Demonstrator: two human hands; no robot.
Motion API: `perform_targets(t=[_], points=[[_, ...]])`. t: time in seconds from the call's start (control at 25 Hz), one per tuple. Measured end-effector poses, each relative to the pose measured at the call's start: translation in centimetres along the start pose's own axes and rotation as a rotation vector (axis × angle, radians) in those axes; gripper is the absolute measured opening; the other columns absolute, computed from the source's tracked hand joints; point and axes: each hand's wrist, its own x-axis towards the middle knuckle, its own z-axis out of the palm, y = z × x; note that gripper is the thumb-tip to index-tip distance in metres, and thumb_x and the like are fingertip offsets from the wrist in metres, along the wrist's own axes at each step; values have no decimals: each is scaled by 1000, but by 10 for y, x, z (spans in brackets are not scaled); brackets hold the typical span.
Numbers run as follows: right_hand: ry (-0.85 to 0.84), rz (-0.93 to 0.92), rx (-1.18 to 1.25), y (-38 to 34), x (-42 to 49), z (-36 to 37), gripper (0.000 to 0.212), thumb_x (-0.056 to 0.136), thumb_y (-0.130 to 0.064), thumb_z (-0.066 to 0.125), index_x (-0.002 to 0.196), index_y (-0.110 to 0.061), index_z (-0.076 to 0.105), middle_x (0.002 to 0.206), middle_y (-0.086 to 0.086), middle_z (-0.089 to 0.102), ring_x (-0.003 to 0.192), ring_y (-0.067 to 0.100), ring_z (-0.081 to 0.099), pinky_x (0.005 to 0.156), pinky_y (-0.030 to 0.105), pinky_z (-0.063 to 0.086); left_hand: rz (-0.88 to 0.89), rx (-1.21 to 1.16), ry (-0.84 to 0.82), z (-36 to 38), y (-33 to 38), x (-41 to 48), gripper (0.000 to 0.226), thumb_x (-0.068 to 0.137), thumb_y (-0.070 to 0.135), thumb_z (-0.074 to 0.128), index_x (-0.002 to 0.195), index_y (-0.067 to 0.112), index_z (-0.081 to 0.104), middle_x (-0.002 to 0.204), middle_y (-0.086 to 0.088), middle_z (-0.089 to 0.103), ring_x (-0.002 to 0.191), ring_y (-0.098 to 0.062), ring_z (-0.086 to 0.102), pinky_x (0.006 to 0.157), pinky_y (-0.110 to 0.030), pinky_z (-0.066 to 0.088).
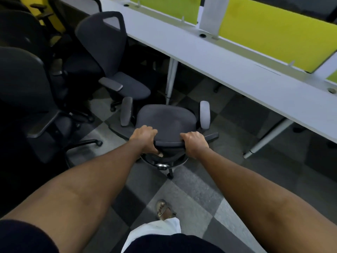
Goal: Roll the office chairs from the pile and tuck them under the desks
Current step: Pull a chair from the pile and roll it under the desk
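A grey office chair [165, 116] with two grey armrests stands in front of me on the carpet, its seat facing the long white desk [228, 57]. My left hand [145, 138] grips the left end of the backrest's top edge, fingers curled over it. My right hand [195, 143] grips the right end of the same edge. The chair sits a little short of the desk, between two white desk legs, with its base and one castor [170, 175] showing below my hands.
Another grey chair [111, 57] sits angled by the desk at the left. More dark chairs [27, 88] crowd the left side. Yellow-green divider panels [273, 31] line the desk's far edge. White desk legs [171, 79] stand on checkered carpet. My sandalled foot [163, 209] is below.
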Motion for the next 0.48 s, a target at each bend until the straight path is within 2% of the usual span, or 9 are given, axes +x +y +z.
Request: perform_targets(t=[0.08, 0.2, 0.32, 0.48], points=[[13, 51, 3, 7, -36, 11, 23, 84, -8, 63, 99, -22, 53, 94, 3, 66, 90, 33, 64, 70, 38, 43, 63, 4, 6, 12, 22, -14, 77, 57, 87, 77, 97, 26, 53, 104, 4, 56, 105, -21, 52, 90, -40, 53], [60, 88, 9, 18, -100, 38, 24, 82, -15, 65, 102, -23, 56, 93, 1, 67, 87, 31, 64, 70, 40, 47, 181, 25, -13, 38, 60, -46, 75, 59, 91, 70, 96, 28, 56, 100, 7, 53, 100, -20, 52, 87, -39, 53], [99, 141, -11, 20, -159, 57, 20, 80, -18, 66, 94, -24, 53, 87, -2, 64, 82, 27, 63, 66, 38, 46, 248, 48, 3, 60, 94, -82, 73, 65, 90, 64, 101, 28, 55, 102, 7, 50, 99, -19, 52, 86, -39, 49], [57, 231, -3, 26, -230, 67, 24, 76, -26, 69, 85, -27, 46, 77, -6, 59, 75, 24, 62, 67, 40, 54, 351, 4, 20, 73, 134, -123, 67, 66, 86, 66, 98, 28, 52, 100, 7, 50, 97, -20, 53, 85, -39, 47]])
